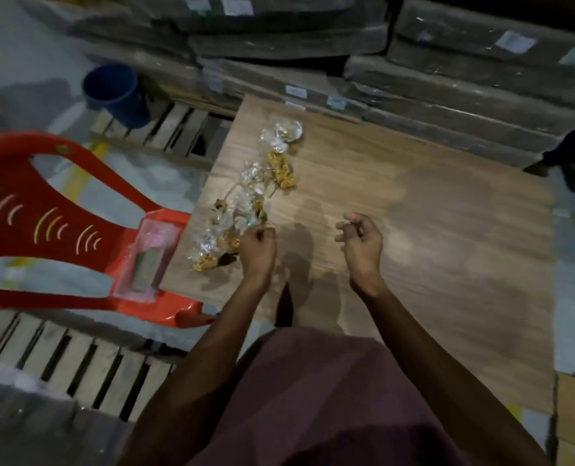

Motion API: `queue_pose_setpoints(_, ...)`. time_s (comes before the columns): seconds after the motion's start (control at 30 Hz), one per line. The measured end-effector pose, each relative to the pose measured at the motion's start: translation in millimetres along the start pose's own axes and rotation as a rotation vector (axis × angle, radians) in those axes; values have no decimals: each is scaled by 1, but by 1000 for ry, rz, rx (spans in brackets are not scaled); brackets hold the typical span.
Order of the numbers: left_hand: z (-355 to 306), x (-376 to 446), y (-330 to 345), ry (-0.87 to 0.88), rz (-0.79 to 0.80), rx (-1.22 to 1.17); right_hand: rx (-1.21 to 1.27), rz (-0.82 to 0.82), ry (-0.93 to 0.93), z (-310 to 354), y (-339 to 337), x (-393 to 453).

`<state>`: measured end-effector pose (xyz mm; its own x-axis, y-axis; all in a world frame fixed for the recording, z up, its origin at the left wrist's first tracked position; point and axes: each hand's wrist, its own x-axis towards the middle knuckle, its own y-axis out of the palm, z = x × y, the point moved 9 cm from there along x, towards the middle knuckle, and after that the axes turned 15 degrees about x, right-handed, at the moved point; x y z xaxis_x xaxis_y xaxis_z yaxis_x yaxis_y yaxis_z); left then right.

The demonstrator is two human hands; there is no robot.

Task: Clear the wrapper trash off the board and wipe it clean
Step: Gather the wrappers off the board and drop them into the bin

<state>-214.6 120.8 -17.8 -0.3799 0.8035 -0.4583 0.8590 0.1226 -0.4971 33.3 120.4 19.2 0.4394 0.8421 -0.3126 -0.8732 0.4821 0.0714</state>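
Both hands are over the wooden board (397, 203). Left hand (257, 250) has curled fingers at the near end of the wrapper trash (246, 203); whether it pinches a piece, I cannot tell. The trash lies in a line along the board's left side, beside the red chair (54, 223). Right hand (360, 243) hangs loosely curled, holding nothing.

Red chair (44, 230) cut off at left edge.
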Motion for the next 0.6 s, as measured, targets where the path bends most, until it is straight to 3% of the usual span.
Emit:
queue_pose_setpoints(0.27,-7,19,-62,165,-363,100,-184,168,52,-16,57,26)
queue_pose_setpoints(0.4,19,14,-70,79,-492,286,-269,247,84,-32,75,47)
queue_pose_setpoints(0.47,38,17,-69,-29,-500,413,-292,299,66,-32,89,59)
queue_pose_setpoints(0.6,65,38,-59,-178,-360,593,-341,424,27,-20,140,72)
